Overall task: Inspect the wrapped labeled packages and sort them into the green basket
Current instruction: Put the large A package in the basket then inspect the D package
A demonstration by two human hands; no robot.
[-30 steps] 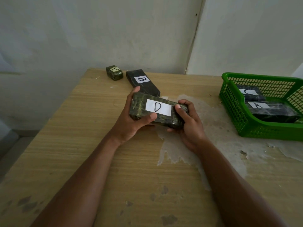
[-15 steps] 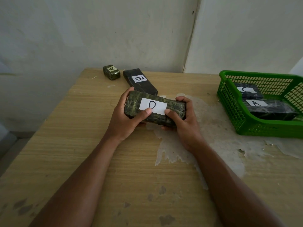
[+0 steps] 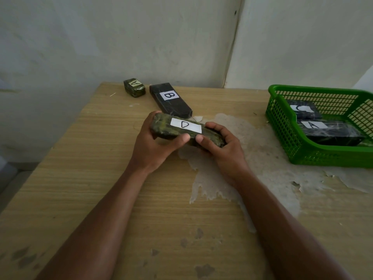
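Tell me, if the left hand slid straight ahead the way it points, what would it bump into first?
Probably the B package. The left hand holds the D package and points up-table toward it, though depth is unclear.

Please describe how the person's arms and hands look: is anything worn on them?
Both forearms are bare up to the frame edge; no sleeves show. The left hand and right hand have no gloves, and I see no rings, watch or bracelet. The thumbnails look short and unpainted.

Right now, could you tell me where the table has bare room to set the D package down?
Free: the wood left of the left hand, and the near table between the forearms. Crowded: the far edge by the B package and small A package, and the green basket.
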